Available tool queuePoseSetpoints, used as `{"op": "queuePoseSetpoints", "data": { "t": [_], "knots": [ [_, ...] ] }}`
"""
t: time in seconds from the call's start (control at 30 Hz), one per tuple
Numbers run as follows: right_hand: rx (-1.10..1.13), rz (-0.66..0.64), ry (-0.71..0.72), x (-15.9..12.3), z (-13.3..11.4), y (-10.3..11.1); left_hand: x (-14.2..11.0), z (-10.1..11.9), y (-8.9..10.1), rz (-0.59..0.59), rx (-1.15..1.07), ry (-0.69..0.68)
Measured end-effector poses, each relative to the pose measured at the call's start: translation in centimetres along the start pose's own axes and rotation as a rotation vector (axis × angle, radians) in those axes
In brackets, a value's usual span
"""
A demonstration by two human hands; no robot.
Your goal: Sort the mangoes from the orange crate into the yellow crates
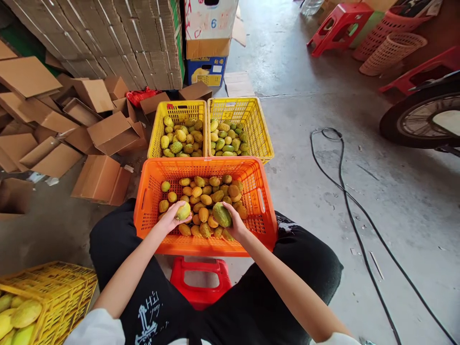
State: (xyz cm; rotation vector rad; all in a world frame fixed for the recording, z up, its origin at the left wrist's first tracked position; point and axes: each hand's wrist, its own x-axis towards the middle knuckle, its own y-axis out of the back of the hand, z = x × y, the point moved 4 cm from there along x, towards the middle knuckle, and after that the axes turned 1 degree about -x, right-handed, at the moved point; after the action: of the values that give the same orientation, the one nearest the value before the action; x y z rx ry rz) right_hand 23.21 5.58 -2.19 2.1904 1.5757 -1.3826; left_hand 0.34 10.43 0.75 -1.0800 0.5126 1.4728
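Observation:
My left hand (171, 218) is closed around a yellow-green mango (183, 211), over the left part of an orange plastic crate (201, 247). In my right hand (236, 224) is a larger, greener mango (222, 215), gripped from its right side. Both hands are just above the crate's contents, several yellow and orange mangoes (203, 214), some with brownish or green skin. Beyond the orange crate stand two yellow crates side by side, the left one (154, 136) and the right one (266, 132), each part filled with green and yellow mangoes.
A red plastic stool (201, 297) is between my legs. At lower left stands another yellow crate (64, 297) of larger yellow fruit. Open cardboard boxes (111, 132) lie scattered at left. A black cable (347, 191) runs over the floor near a motorbike wheel (424, 120).

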Motion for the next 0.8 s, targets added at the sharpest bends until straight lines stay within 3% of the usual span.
{"op": "queuePoseSetpoints", "data": {
  "t": [0.13, 0.3, 0.4, 0.8],
  "knots": [
    [0.041, 0.004, -0.059, -0.7, 0.0, -0.5, 0.1, -0.2, 0.2, 0.050, -0.021, 0.011],
    [0.033, 0.028, -0.058, -0.7, 0.1, -0.3, 0.0, -0.2, 0.2, 0.097, -0.002, 0.129],
    [0.053, 0.001, -0.115, -0.4, 0.4, -0.2, 0.0, 0.0, 0.1, 0.081, -0.010, 0.161],
    [-0.053, 0.029, -0.085, 0.5, 0.7, 0.4, -0.3, -0.2, -0.4, -0.013, 0.000, 0.122]
  ]
}}
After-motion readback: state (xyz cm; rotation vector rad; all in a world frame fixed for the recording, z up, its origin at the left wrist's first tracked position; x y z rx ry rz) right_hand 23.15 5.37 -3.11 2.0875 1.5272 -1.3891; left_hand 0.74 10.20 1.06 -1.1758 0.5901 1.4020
